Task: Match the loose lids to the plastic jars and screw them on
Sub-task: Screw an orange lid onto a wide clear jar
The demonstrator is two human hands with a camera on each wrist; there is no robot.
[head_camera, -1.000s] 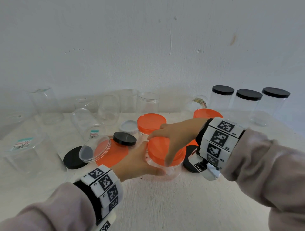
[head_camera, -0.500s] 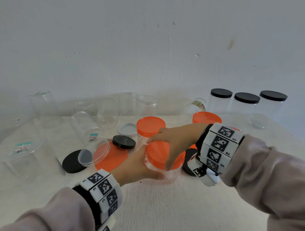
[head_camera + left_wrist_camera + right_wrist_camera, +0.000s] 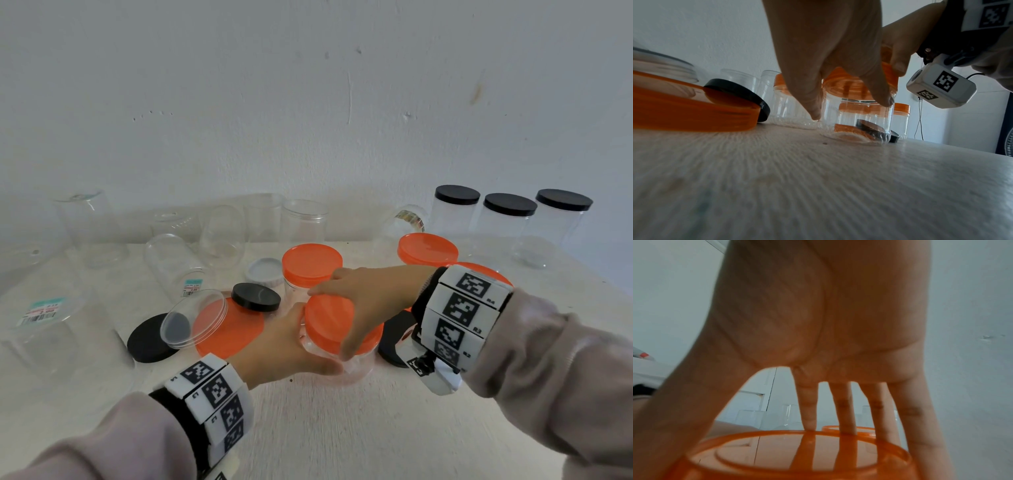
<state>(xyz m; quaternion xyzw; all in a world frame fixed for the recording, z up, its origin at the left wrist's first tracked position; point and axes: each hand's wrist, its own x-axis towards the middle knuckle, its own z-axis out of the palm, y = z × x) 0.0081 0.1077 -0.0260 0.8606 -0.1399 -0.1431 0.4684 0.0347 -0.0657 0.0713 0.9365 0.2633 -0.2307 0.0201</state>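
Right, centre near: the left hand point(image 3: 291, 346) wraps a clear jar point(image 3: 356, 366) standing on the table point(image 3: 342, 428), fingers curled round its wall. The right hand point(image 3: 366, 301) sits over the jar's orange lid point(image 3: 329, 322), thumb and fingertips point(image 3: 809, 420) clamped on the rim. Far right: three jars with black lids point(image 3: 457, 194). Behind the hands: two more orange-lidded jars point(image 3: 311, 260), a third orange lid partly hidden by the right wristband. Loose on the table left of centre: one large orange lid point(image 3: 236, 329), one clear lid point(image 3: 193, 318) leaning on it, two black lids point(image 3: 255, 296), one white lid point(image 3: 263, 272); a third black lid under the right wrist. Far left, open clear jars point(image 3: 305, 219), count unclear.
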